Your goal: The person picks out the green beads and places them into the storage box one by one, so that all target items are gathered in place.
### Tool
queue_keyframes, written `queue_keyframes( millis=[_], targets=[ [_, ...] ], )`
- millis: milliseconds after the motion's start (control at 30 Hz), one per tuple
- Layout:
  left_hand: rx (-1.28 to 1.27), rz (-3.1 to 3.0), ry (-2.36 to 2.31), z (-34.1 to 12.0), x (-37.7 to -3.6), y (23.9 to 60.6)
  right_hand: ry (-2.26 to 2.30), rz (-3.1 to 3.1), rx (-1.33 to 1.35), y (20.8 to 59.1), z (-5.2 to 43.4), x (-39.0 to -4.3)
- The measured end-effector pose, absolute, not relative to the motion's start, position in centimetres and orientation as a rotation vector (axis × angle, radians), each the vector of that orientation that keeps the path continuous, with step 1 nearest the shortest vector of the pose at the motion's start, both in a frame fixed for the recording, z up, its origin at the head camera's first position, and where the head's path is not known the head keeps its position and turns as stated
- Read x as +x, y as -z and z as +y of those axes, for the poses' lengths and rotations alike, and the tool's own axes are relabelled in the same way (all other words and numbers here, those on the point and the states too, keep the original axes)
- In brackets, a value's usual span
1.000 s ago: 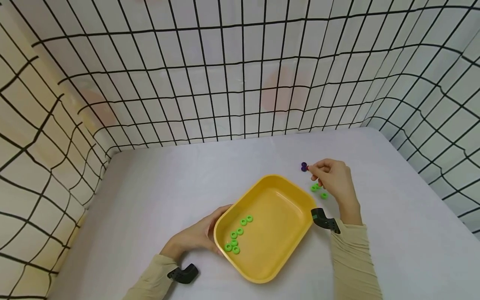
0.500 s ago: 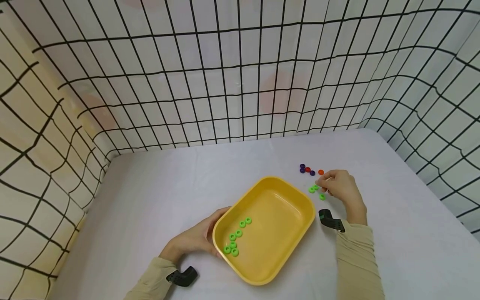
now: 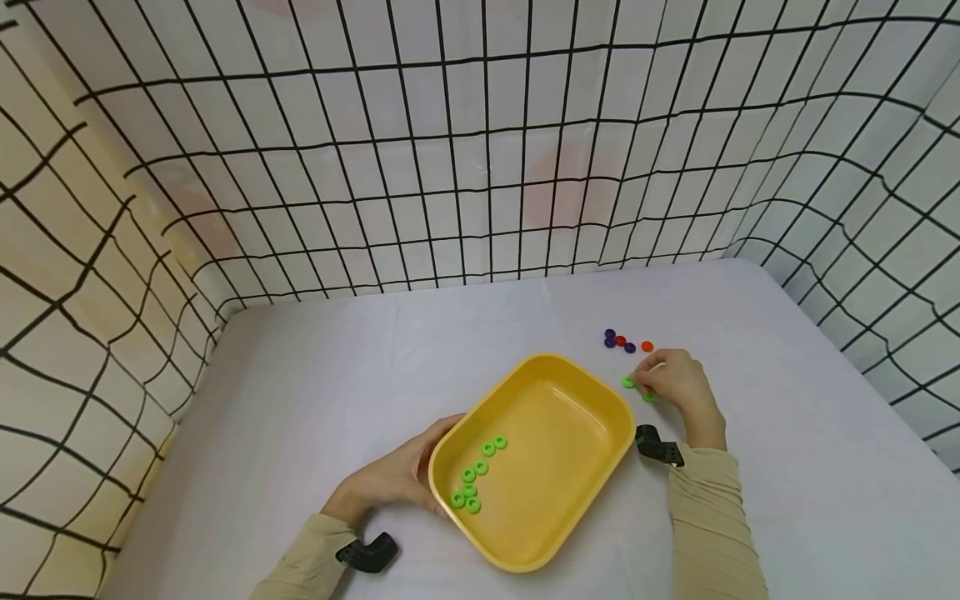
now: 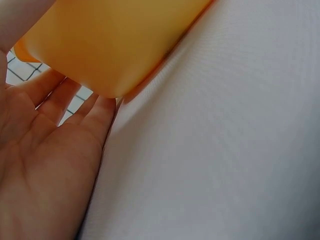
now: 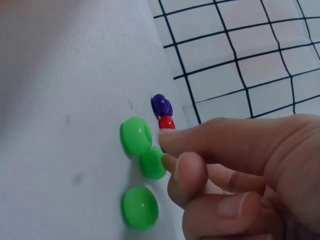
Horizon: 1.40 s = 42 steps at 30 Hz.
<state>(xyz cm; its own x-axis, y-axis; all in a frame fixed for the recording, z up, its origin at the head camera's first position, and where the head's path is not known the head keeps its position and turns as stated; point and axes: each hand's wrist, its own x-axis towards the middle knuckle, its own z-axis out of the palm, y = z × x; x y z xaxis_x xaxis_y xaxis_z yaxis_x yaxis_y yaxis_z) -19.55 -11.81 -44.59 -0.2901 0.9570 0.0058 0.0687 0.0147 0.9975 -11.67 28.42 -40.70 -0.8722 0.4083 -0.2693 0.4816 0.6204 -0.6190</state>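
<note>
My left hand (image 3: 393, 477) grips the left corner of a yellow tray (image 3: 558, 450), thumb on the near side and fingers round the far side. In the left wrist view its fingers (image 4: 102, 112) lie against the tray's outer wall. Several small green rings (image 3: 481, 467) lie inside the tray along its left side. Beyond the right rim, my right hand (image 3: 678, 385) pinches at a green ring (image 5: 152, 162) with thumb and forefinger; in the head view the fingers hide this ring. Two other green rings lie beside it, one left (image 3: 627, 382) and one nearer (image 3: 649, 397).
Past the right hand, several purple pieces (image 3: 610, 342), a red piece (image 3: 620, 341) and an orange piece (image 3: 647, 347) lie on the white tabletop (image 3: 360, 375). A black wire grid (image 3: 487, 167) stands round the back and sides. Both wrists carry black mounts (image 3: 367, 553).
My right hand has let go of a red piece by the purple ones and moved nearer to the green rings. The left hand and tray stay in place.
</note>
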Motion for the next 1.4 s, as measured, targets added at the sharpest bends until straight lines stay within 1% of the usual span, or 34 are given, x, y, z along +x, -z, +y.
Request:
queue_keyframes(
  millis=[300,1400],
  targets=[
    [1.089,1.49,-1.384,-11.86,-19.5,44.59,1.13,2.684,0.875,41.06,28.45,-11.75],
    [1.074,1.481,-1.366,-12.03,-19.69,44.47,1.186,2.573,1.016,41.06,27.75,-11.97]
  ],
)
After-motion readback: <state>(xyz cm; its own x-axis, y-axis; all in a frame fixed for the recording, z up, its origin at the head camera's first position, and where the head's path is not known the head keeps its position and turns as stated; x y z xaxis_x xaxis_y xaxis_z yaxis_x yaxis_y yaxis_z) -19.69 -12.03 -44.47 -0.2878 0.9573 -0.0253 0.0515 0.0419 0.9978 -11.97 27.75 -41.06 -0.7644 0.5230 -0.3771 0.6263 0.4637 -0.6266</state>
